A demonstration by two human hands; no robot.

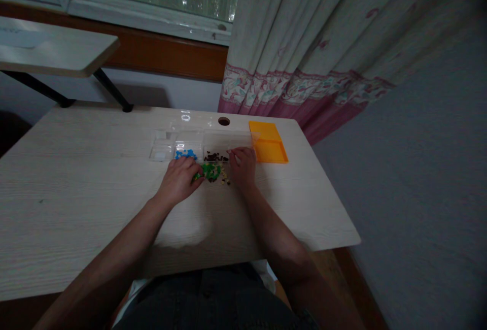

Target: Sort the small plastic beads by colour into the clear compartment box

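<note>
My left hand rests at the left side of a small heap of green pieces, its fingers curled and closed against the edge of the heap. What lies under those fingertips is hidden. Pale yellow and dark bits are scattered at the heap's right side. Over the right part of a clear plastic compartment box, my right hand is closed in a pinch; anything in it is too small to name. Blue pieces lie in one compartment, and dark brown pieces lie in the one beside it.
An orange open case stands at the box's right end. Behind the box is a round hole in the pale wooden table. A raised shelf is at the back left. A curtain hangs behind the table.
</note>
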